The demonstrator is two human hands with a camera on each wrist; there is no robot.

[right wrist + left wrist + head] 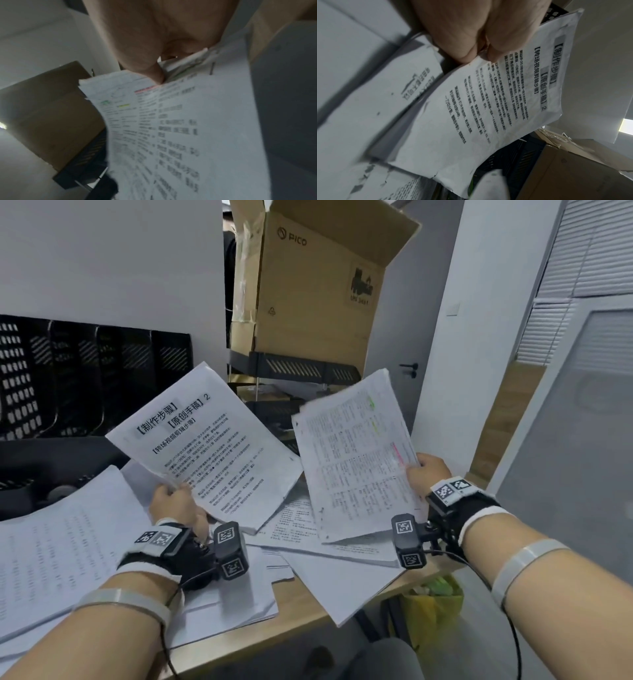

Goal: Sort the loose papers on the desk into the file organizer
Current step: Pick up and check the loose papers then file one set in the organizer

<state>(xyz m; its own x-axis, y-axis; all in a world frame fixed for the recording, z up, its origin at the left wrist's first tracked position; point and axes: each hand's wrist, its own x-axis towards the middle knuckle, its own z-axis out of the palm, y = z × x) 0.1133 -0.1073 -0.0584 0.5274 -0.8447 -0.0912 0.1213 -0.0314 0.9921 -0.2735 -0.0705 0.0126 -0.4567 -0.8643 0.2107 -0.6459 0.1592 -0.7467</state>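
My left hand (178,501) pinches the lower left edge of a stapled white packet with a bold black title (205,446), held tilted above the desk; the left wrist view shows the thumb and finger clamped on the packet (496,101). My right hand (423,474) grips the right edge of a thicker bundle of densely printed sheets with green, yellow and pink highlights (356,460), also lifted; its thumb lies on the bundle (180,128). The black mesh file organizer (68,385) stands against the wall at the left, its upright slots facing me.
Loose printed sheets (61,542) cover the wooden desk (308,614), some overhanging its front edge. A black tiered tray (294,368) carries an open cardboard box (318,289) behind the papers. A yellow bag (431,607) sits on the floor at the right.
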